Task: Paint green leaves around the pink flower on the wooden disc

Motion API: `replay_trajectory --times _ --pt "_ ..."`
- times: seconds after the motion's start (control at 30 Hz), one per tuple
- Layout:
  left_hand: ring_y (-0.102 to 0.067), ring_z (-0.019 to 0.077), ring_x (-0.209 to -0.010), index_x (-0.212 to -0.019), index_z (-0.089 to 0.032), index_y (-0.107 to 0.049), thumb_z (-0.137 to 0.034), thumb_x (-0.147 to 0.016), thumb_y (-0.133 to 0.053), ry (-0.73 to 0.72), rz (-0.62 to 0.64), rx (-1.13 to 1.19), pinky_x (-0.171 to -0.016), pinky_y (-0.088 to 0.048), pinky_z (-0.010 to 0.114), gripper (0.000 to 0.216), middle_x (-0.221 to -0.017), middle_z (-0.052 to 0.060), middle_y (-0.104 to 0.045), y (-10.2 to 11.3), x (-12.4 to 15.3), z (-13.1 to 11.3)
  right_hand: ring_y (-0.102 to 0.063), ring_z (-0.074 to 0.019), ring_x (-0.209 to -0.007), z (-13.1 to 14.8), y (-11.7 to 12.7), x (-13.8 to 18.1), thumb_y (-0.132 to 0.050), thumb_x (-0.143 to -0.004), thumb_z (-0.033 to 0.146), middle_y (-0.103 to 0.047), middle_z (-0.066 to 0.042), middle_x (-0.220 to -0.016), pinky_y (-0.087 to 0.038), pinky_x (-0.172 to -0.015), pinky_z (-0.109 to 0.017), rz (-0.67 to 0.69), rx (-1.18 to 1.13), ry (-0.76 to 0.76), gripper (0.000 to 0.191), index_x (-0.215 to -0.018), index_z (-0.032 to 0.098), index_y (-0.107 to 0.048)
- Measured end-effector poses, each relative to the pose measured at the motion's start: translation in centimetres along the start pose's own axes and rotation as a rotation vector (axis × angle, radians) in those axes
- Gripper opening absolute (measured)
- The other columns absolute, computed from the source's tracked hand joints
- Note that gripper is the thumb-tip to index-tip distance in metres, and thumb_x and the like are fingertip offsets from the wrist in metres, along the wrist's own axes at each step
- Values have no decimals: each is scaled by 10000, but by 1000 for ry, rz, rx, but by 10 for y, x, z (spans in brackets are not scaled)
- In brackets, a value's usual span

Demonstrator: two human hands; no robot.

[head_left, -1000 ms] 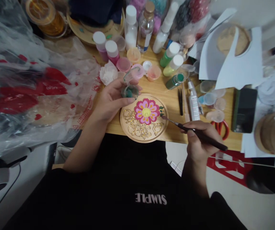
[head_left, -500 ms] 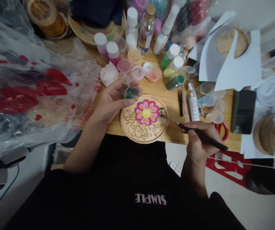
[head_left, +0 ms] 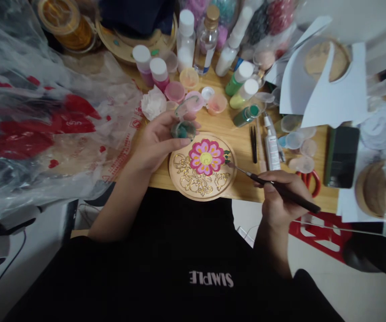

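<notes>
My left hand (head_left: 161, 139) is closed round a small clear plastic cup (head_left: 183, 130) of dark green paint, its hinged lid standing up. The cup is held above the upper left edge of a round wooden plaque (head_left: 193, 193). On the plaque is a pink and magenta flower (head_left: 206, 157) with a yellow centre, green leaves at its right and gold outlined scrolls below. My right hand (head_left: 282, 197) grips a dark-handled palette knife (head_left: 290, 197) with a thin metal neck. Its small tip is at the plaque's right side, by the green leaves; whether it touches is unclear.
Behind the plaque are several paint cups (head_left: 175, 91), a crumpled tissue (head_left: 153, 103) and bottles (head_left: 185, 42). Right lie an open green bottle (head_left: 246, 115), tweezers (head_left: 253, 144), a white tube (head_left: 272, 150), red-handled scissors (head_left: 315, 182) and a phone (head_left: 342, 156). Plastic bags (head_left: 45, 125) crowd the left.
The palette knife's tip has shifted very slightly by the green leaves. Both hands keep almost the same place and the same hold.
</notes>
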State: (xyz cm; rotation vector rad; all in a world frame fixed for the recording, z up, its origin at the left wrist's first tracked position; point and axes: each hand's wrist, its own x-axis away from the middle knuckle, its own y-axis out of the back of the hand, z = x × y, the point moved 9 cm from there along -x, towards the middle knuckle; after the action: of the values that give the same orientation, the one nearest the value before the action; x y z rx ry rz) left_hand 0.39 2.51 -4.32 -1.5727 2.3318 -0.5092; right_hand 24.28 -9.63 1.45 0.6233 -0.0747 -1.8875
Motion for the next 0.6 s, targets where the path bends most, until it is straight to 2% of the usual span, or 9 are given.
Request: replay_trajectory --times 0.13,0.33,0.5,0.6 --pt "-703 194 -1024 -1021 -256 -706 -246 -677 -865 3 12 -7 -918 -546 321 380 -978 -16 -740 0 0 0 -657 -145 -559 -1 0 0 -647 -820 230 -687 14 -678 -522 -494 -287 1 -2 1 52 -815 211 -695" --pt "-715 161 -937 -1021 -256 -713 -232 -667 -872 16 -10 0 -880 -542 289 388 -962 -26 -746 0 1 0 -655 -135 -564 -2 3 1 -657 -795 180 -693 21 -682 -507 -502 -268 -15 -46 9 64 -812 209 -711" --pt "-704 126 -907 -1017 -279 -724 -226 -678 -862 33 -1 -28 -835 -543 257 370 -986 -34 -753 -1 2 2 -612 -115 -492 -12 12 -5 -637 -713 112 -664 33 -601 -489 -462 -239 -156 -216 -62 125 -765 188 -722" --pt "-708 114 -874 -1039 -278 -714 -212 -660 -874 4 52 -35 -812 -543 241 416 -986 -40 -762 -4 2 0 -561 -101 -413 -24 17 -10 -568 -668 86 -618 40 -527 -416 -386 -212 -259 -337 -151 162 -689 179 -700"
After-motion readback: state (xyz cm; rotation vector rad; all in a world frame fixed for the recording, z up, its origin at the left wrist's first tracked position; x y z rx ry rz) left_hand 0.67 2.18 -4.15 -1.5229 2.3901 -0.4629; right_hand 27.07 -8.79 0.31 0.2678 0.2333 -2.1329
